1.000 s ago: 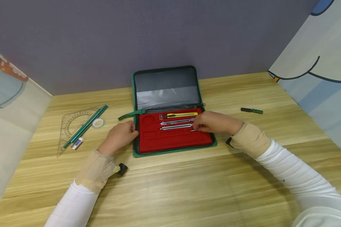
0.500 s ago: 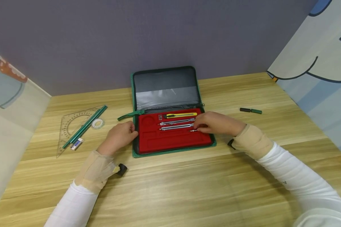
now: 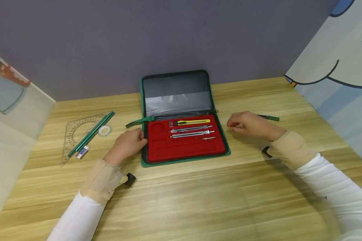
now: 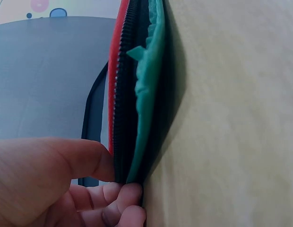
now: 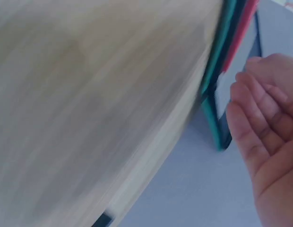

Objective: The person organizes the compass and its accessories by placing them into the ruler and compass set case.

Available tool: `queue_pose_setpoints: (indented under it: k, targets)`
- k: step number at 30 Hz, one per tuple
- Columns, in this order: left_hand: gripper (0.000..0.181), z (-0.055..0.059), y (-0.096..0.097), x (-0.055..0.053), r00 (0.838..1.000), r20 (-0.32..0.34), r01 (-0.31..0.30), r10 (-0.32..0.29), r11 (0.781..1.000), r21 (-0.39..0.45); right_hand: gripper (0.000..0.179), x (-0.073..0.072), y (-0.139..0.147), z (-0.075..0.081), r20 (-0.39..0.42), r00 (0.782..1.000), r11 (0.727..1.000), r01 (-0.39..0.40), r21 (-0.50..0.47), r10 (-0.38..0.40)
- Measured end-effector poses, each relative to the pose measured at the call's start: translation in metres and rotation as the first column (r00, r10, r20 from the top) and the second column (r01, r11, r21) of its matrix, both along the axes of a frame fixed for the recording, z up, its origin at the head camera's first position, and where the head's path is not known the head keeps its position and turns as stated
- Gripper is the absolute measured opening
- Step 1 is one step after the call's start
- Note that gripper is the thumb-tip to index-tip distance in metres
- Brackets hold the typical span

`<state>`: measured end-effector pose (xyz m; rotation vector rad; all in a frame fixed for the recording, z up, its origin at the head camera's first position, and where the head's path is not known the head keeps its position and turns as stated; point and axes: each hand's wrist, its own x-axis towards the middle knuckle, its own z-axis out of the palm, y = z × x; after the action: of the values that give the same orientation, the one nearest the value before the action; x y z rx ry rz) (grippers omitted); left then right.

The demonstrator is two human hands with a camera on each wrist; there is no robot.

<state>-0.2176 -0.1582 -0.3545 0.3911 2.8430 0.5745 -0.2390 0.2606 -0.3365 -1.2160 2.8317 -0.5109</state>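
A zippered green case [image 3: 185,153] lies unfolded, its red moulded tray facing up. Set in the tray are a yellow utility knife [image 3: 196,122], two silver drawing compasses [image 3: 192,134] and a short thin metal piece [image 3: 208,138]. My left hand [image 3: 127,144] pinches the case's left edge; in the left wrist view its thumb [image 4: 90,161] lies against the red and zipper side, with fingers curled at the green cover [image 4: 145,90]. Off the case's right side, my right hand [image 3: 251,125] hovers with fingers loosely bent and nothing held, as the right wrist view also shows.
Left of the case lie a clear triangle with a protractor cutout [image 3: 68,132], green pencils [image 3: 88,136], a small white ring-shaped roll [image 3: 104,131] and an eraser [image 3: 82,152]. A green stick [image 3: 273,118] shows beyond my right hand. A grey panel [image 3: 169,40] stands behind.
My right hand has let go of the short metal piece, which now lies in the tray, and has moved right, off the case. The left hand stays at the case's edge.
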Motion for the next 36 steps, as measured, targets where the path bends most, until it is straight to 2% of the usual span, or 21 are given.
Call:
queue_pose_setpoints:
  k: [6, 10, 14, 20, 25, 36]
  targets:
    - [0.012, 0.002, 0.0, 0.0, 1.0, 0.004, -0.005, 0.005, 1.0, 0.003, 0.014, -0.004, 0.039, 0.006, -0.059, 0.992, 0.99, 0.113, 0.081, -0.108]
    - [0.013, 0.001, 0.0, -0.001, 1.0, 0.011, -0.007, 0.007, 1.0, 0.0, 0.013, -0.005, 0.064, 0.011, -0.053, 0.972, 0.961, 0.234, 0.149, -0.228]
    - [0.013, 0.0, 0.001, -0.002, 1.0, 0.014, -0.015, 0.015, 1.0, -0.002, 0.016, -0.007, 0.09, 0.011, -0.045, 0.951, 0.928, 0.31, 0.208, -0.307]
    - [0.013, 0.0, 0.001, -0.002, 1.0, 0.01, -0.016, 0.016, 1.0, 0.001, 0.028, -0.013, 0.117, 0.006, 0.006, 0.931, 0.902, 0.352, 0.25, -0.365]
    - [0.013, 0.001, 0.002, -0.002, 1.0, 0.017, -0.017, 0.018, 1.0, -0.003, 0.024, -0.015, 0.125, 0.002, 0.055, 0.916, 0.892, 0.372, 0.258, -0.398]
    - [0.013, 0.0, 0.002, -0.003, 1.0, 0.016, -0.017, 0.017, 1.0, -0.005, 0.014, -0.019, 0.121, 0.001, 0.069, 0.917, 0.901, 0.37, 0.226, -0.394]
